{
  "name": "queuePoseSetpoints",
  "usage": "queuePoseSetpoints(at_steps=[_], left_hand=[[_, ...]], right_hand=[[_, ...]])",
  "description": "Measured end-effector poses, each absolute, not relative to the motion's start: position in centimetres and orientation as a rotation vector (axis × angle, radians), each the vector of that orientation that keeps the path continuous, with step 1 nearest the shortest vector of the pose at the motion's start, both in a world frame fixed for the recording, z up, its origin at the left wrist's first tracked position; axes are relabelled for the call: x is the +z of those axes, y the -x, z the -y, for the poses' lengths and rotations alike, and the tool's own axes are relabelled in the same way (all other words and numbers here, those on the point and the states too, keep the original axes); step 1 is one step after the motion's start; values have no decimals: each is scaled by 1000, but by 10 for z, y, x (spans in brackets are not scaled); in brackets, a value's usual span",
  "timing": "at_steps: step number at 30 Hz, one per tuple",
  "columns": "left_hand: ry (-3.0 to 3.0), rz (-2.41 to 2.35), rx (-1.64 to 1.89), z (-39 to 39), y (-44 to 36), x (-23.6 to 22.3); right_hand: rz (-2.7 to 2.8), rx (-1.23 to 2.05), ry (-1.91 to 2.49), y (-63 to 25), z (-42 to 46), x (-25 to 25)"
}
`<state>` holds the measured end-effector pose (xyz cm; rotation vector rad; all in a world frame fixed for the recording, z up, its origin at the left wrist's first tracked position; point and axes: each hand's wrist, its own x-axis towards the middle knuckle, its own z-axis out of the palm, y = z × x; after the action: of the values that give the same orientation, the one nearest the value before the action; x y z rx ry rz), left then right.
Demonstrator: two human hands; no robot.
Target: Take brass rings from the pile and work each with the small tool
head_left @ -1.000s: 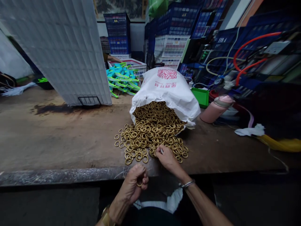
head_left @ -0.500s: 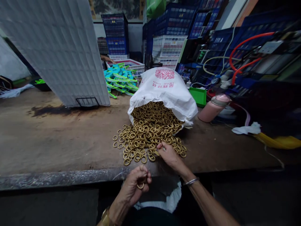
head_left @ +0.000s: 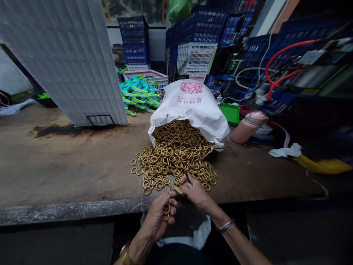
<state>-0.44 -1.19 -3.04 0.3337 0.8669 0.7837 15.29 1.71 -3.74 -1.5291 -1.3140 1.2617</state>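
Near the table's front edge, my left hand (head_left: 160, 215) is closed around a couple of gold-coloured rings (head_left: 166, 209), which show between its fingers. My right hand (head_left: 195, 193) pinches a thin dark tool (head_left: 188, 178), its kind too small to make out. A flat yellowish piece (head_left: 178, 189) shows under the right fingers, close to the left fingertips. Just beyond both hands lies a heap of gold-coloured rings (head_left: 168, 162). It spills from the mouth of a white sack (head_left: 193, 101) with red print, lying on its side.
A tall pale ribbed panel (head_left: 91, 73) stands on the table (head_left: 68, 162) at left. Behind the sack are turquoise and green plastic pieces (head_left: 139, 94) and stacked crates (head_left: 197, 55). At right are a green tray (head_left: 230, 113), a pink bottle (head_left: 246, 129) and red hoses (head_left: 275, 70).
My left hand has risen slightly toward the right hand, and more of its rings show. My right hand has drawn back a little toward me, with the dark tool showing more clearly.
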Motion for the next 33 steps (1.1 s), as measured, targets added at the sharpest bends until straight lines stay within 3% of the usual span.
queuePoseSetpoints(at_steps=[17, 23, 29, 33], left_hand=[[-538, -910, 855, 13, 11, -35], [-832, -1009, 600, 40, 16, -38], [-718, -967, 434, 56, 7, -72], [-509, -1094, 603, 51, 15, -107]], right_hand=[[1595, 1115, 1474, -138, 11, -36], [1630, 794, 1712, -148, 4, -41], [1846, 595, 1946, -135, -5, -37], [1929, 466, 2128, -130, -12, -36]])
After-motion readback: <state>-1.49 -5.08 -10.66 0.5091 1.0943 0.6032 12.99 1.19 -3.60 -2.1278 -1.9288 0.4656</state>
